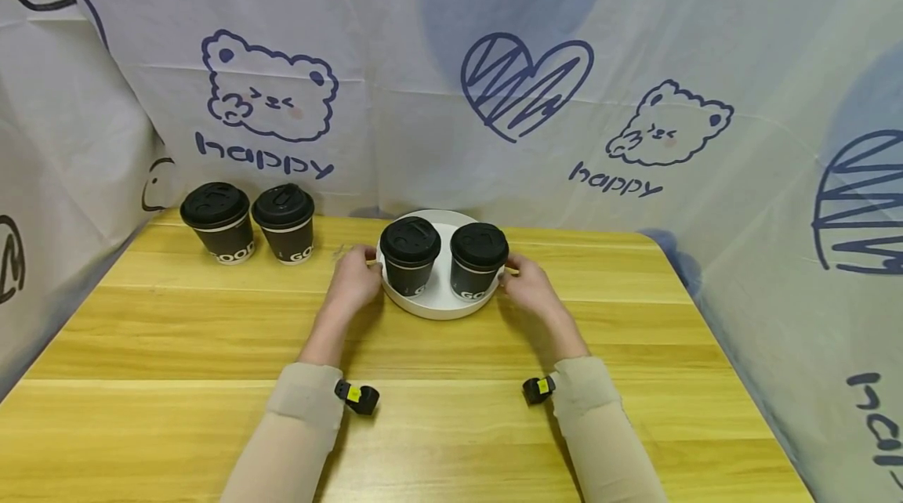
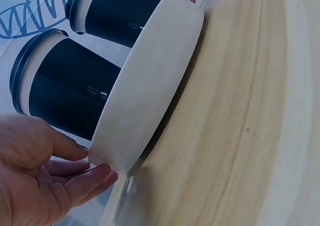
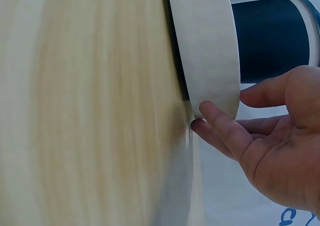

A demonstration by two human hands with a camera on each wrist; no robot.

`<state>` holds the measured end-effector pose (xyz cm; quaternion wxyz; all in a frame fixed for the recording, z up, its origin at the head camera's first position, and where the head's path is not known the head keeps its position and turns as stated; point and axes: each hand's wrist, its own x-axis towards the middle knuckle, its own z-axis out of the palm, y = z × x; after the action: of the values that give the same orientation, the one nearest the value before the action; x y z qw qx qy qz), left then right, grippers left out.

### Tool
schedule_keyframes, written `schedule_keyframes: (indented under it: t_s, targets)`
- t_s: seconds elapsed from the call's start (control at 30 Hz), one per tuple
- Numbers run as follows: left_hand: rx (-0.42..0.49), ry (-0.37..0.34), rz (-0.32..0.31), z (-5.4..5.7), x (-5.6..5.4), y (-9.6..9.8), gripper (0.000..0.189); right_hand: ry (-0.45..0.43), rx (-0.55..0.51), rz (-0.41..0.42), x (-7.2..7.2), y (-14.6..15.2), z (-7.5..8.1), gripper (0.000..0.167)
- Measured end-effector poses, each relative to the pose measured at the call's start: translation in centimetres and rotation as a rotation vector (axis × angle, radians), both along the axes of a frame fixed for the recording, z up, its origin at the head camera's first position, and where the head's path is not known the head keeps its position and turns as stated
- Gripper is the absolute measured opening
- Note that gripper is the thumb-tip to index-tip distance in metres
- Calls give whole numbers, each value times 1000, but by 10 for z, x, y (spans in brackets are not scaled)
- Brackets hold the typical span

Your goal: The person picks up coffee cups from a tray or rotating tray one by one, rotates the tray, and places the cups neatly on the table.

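Observation:
A round white tray with a raised rim is at the far side of the table, between both hands. On it stand two dark paper cups with black lids, a left cup and a right cup. My left hand grips the tray's left edge; in the left wrist view its thumb lies at the rim and its fingers against the outer wall. At the opposite edge, my right hand pinches the tray between thumb and fingers. A dark gap shows under the tray wall in both wrist views.
Two more lidded dark cups, one outer and one inner, stand side by side at the table's back left. A printed white cloth hangs right behind the wooden table and along its sides.

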<state>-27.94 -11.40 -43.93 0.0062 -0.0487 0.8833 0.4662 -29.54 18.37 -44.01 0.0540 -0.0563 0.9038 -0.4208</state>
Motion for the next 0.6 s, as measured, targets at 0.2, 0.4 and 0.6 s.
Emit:
schedule_keyframes:
  t_s: [0.2,0.4,0.6]
  targets:
    - [37,-16,-25,-1,-1,-2,42,-17,-20,13,0,-1,-1,49]
    - [66,-32,-53,1,0,-3,44,-13,19,30,1,-2,1,49]
    - [66,-37,-101,0,-2,-4,48,-34,8,35,1,-2,2,53]
